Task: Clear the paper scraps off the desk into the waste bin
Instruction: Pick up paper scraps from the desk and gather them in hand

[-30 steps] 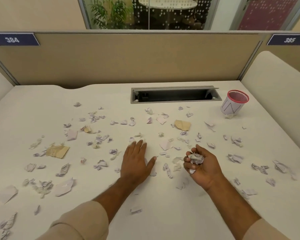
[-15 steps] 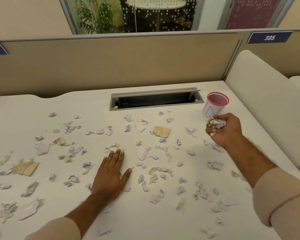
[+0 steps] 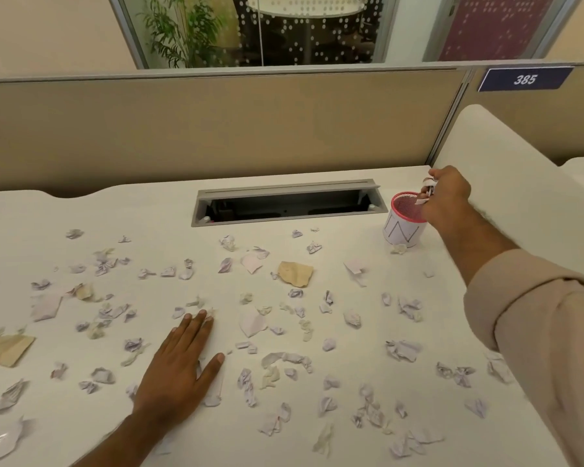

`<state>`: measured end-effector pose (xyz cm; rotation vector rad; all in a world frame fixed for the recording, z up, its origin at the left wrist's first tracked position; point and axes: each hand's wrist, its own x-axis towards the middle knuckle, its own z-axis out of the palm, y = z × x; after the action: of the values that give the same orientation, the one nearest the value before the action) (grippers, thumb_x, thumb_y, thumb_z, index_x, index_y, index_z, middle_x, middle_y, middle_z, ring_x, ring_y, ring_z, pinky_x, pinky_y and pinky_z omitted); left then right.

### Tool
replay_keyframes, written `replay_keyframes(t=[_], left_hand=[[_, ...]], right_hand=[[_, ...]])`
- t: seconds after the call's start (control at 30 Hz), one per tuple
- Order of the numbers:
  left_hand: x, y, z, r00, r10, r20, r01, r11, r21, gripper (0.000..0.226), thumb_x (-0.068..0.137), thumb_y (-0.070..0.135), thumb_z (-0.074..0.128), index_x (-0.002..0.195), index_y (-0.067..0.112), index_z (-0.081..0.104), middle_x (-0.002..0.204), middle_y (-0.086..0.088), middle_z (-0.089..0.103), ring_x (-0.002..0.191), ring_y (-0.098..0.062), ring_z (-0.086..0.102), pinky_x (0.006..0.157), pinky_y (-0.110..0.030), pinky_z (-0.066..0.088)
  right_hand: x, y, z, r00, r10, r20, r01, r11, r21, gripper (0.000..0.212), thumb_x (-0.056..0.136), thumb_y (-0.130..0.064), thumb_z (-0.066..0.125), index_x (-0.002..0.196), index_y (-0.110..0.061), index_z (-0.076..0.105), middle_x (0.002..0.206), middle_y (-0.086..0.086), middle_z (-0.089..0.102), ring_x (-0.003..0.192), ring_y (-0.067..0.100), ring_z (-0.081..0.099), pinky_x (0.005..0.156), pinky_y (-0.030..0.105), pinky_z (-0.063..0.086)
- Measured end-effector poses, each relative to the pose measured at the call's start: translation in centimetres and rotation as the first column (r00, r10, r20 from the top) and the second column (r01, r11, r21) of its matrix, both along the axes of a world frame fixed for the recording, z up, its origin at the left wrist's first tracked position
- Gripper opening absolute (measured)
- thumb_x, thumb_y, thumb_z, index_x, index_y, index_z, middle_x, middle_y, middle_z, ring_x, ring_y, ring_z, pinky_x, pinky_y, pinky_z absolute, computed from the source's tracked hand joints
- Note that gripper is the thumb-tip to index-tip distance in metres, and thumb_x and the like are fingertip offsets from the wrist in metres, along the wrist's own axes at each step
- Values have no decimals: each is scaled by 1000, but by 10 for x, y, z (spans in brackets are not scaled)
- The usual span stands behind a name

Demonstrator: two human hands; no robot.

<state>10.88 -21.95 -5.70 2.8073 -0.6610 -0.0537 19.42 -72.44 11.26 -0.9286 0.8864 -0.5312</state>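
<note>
The right hand (image 3: 447, 193) is held over the waste bin (image 3: 403, 227), fingers curled round a small wad of paper scraps (image 3: 428, 190) that shows white between fingertips and palm; whether any piece has left the grip cannot be told. The waste bin — a small white cup-shaped container with a pink rim and pink mesh interior — stands upright on the desk (image 3: 149, 210) at the far right, just beside the right end of the open cable tray (image 3: 287, 205) recessed in the desk surface. One small scrap (image 3: 398, 248) lies on the desk touching the bin's base. The left hand (image 3: 179, 365) lies flat, palm down, fingers straight and together with the thumb spread, on the near centre of the desk, holding nothing. Loose scraps (image 3: 250, 323) — mostly pale lilac-white, crumpled or torn — are scattered across the desk from left edge to right, with a tan piece (image 3: 295, 274) near the middle and another tan piece (image 3: 5, 348) at the left. A beige partition (image 3: 216, 129) runs along the back, bearing a blue plate marked 385 (image 3: 524, 79).
</note>
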Motion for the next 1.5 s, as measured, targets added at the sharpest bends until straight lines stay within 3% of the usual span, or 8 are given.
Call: replay_keyframes(t=[0.17, 0.3, 0.43, 0.73, 0.9, 1.1, 1.33, 1.5], left_hand=[[2, 1, -3, 1000, 6, -4, -6, 1000, -10, 70, 94, 69, 19, 154, 35, 9, 162, 19, 4, 149, -1, -1, 119, -22, -1], [1, 1, -3, 1000, 11, -5, -11, 1000, -16, 71, 93, 69, 20, 154, 34, 10, 162, 19, 5, 149, -1, -1, 119, -23, 1], [0, -1, -1, 1000, 15, -15, -16, 1000, -25, 71, 93, 70, 20, 154, 35, 9, 161, 19, 6, 148, 0, -1, 120, -26, 4], [0, -2, 4, 999, 20, -31, -23, 997, -79, 68, 94, 65, 17, 154, 34, 17, 160, 21, 10, 148, 1, 0, 121, -28, 9], [-2, -3, 6, 999, 33, -28, -36, 994, -103, 67, 94, 63, 19, 152, 32, 27, 159, 20, 16, 148, 1, 4, 121, -29, 12], [-3, -4, 10, 998, 45, -32, -49, 989, -139, 65, 94, 61, 24, 146, 26, 40, 154, 12, 33, 146, -7, 21, 118, -32, 23], [-5, -3, 13, 999, 37, 17, -33, 981, -192, 54, 95, 55, 32, 134, 23, 51, 139, 6, 48, 130, -15, 43, 109, -34, 37], [-7, -3, 12, 999, 24, 48, -12, 973, -229, 45, 97, 44, 32, 125, 22, 59, 131, 4, 52, 125, -17, 46, 105, -30, 36]], right_hand=[[16, -11, -13, 999, 10, -46, -21, 967, -255, 24, 88, -5, 46, 71, -15, 59, 63, 1, 48, 49, 11, 42, 43, 18, 35], [18, -16, -29, 975, 65, -214, -178, 806, -565, 28, 82, 3, 55, 65, -19, 61, 69, 2, 57, 52, 12, 50, 41, 16, 42], [20, -21, -37, 937, 13, -350, -261, 693, -672, 9, 76, -6, 69, 76, -14, 67, 85, 1, 66, 72, 16, 59, 63, 25, 48], [24, -21, -38, 932, -49, -360, -255, 618, -744, 38, 91, -41, 55, 81, -6, 65, 78, 7, 61, 72, 24, 53, 67, 27, 45], [27, -17, -32, 923, -79, -377, -275, 549, -789, 27, 93, -16, 47, 99, -3, 70, 106, 15, 69, 95, 29, 61, 86, 33, 47], [20, -11, -30, 900, -136, -414, -305, 483, -821, 20, 83, -6, 54, 97, -7, 69, 103, 12, 69, 94, 29, 62, 87, 36, 51], [-14, 52, -14, 984, 1, -176, -128, 691, -711, 18, 86, -9, 54, 91, 1, 68, 84, 5, 62, 71, 12, 53, 61, 13, 43], [-84, 158, -52, 924, 274, -268, -383, 681, -624, 8, 88, -7, 60, 85, -9, 67, 68, -4, 58, 62, 7, 48, 60, 18, 41]])
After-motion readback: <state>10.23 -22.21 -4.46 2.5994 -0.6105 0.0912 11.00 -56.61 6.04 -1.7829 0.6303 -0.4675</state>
